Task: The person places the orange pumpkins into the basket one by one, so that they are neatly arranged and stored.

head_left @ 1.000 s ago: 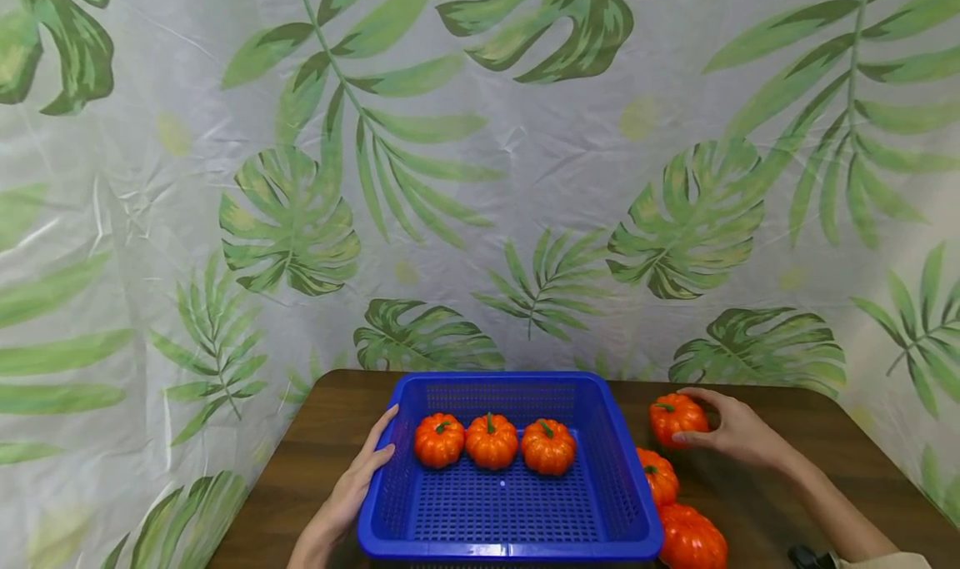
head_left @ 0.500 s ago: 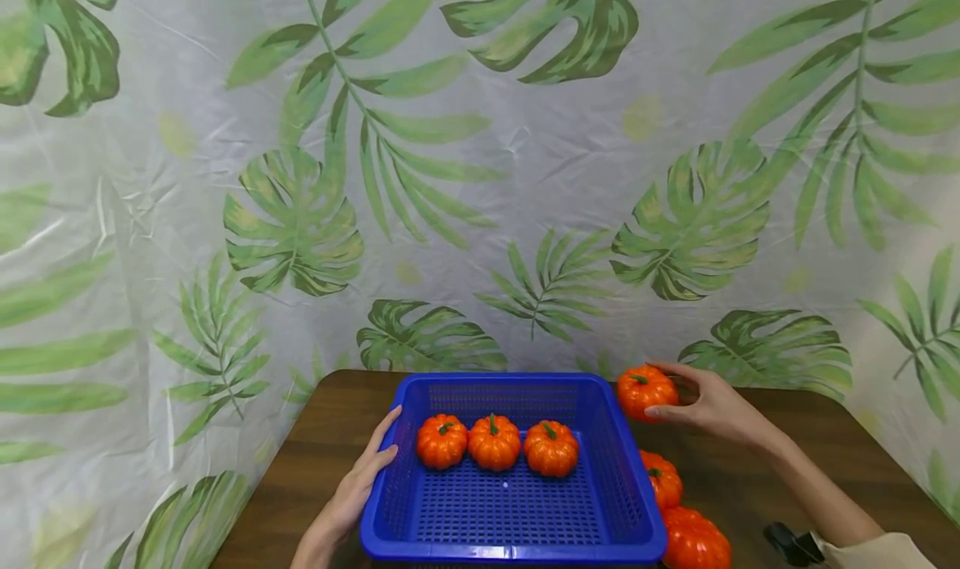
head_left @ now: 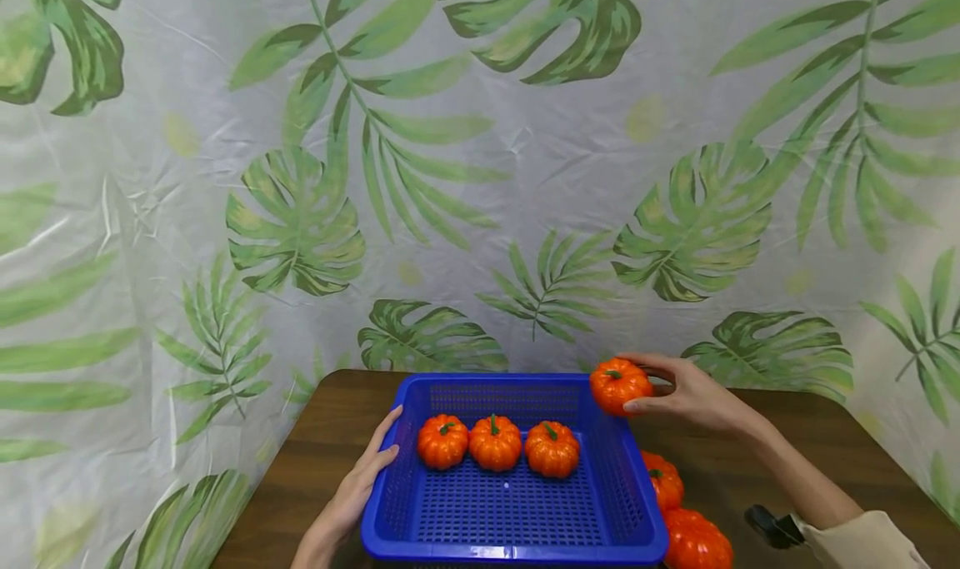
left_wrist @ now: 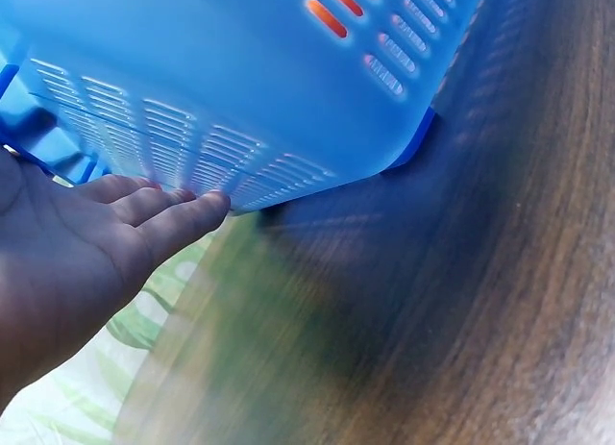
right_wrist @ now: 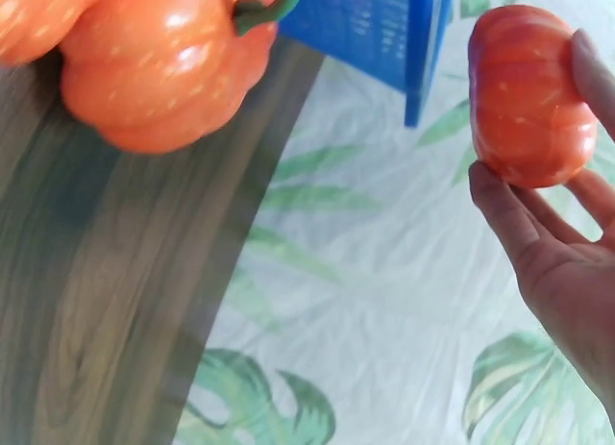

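My right hand (head_left: 697, 396) pinches a small orange toy pumpkin (head_left: 613, 386) between thumb and fingers. In the head view it overlaps the back right corner of a blue plastic basket (head_left: 510, 551). The right wrist view shows this pumpkin (right_wrist: 528, 99) raised, with the table edge off to the left. My left hand (head_left: 352, 494) rests at the basket's left side, its digits reaching the rim. Straight fingers (left_wrist: 178, 224) lie along the outer wall in the left wrist view. Inside the basket, three pumpkins, including a middle one (head_left: 495, 444), sit in a row toward the back.
Right of the basket, a smaller-looking pumpkin (head_left: 663, 481) and a redder one (head_left: 697, 540) stand on the brown wooden table (head_left: 750, 452). A leaf-patterned sheet (head_left: 555, 177) hangs behind the table. A black device (head_left: 772, 526) is at the right wrist.
My right hand has lifted the pumpkin and carried it left, from beside the basket to above its back right corner. The left hand stays at the basket's side.
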`<state>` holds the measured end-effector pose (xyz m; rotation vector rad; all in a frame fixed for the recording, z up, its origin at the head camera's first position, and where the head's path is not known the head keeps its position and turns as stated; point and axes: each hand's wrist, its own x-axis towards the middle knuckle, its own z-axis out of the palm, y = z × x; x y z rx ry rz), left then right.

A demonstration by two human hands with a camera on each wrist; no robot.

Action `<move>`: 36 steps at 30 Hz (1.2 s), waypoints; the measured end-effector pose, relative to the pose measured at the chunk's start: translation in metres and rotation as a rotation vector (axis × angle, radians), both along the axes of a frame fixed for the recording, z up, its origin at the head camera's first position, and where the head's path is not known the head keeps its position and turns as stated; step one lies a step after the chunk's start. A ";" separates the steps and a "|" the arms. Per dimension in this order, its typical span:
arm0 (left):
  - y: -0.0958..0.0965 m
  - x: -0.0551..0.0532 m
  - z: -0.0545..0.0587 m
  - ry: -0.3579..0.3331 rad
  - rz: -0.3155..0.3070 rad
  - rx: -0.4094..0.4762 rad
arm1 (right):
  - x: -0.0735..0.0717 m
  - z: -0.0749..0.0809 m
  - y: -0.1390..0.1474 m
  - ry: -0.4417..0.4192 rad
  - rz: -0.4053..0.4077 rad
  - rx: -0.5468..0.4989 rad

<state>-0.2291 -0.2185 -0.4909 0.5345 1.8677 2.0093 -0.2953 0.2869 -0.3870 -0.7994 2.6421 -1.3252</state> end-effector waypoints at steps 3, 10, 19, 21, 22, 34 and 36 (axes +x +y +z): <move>0.000 0.000 0.001 0.002 0.004 -0.009 | -0.002 0.003 -0.009 -0.006 0.033 0.005; 0.000 0.000 0.000 0.003 0.017 -0.024 | -0.004 0.008 -0.034 -0.044 0.109 0.000; 0.000 -0.002 -0.003 0.025 0.018 -0.018 | -0.008 0.014 -0.076 -0.115 0.220 0.000; 0.000 -0.002 -0.003 0.027 0.020 -0.021 | -0.010 0.015 -0.085 -0.150 0.261 -0.014; 0.000 -0.002 -0.003 0.029 0.020 -0.023 | -0.010 0.016 -0.090 -0.153 0.285 -0.015; -0.001 -0.002 -0.002 0.028 0.026 -0.036 | -0.017 0.012 -0.152 -0.180 0.468 0.013; 0.000 -0.002 -0.002 0.027 0.025 -0.030 | -0.017 0.008 -0.162 -0.204 0.486 0.010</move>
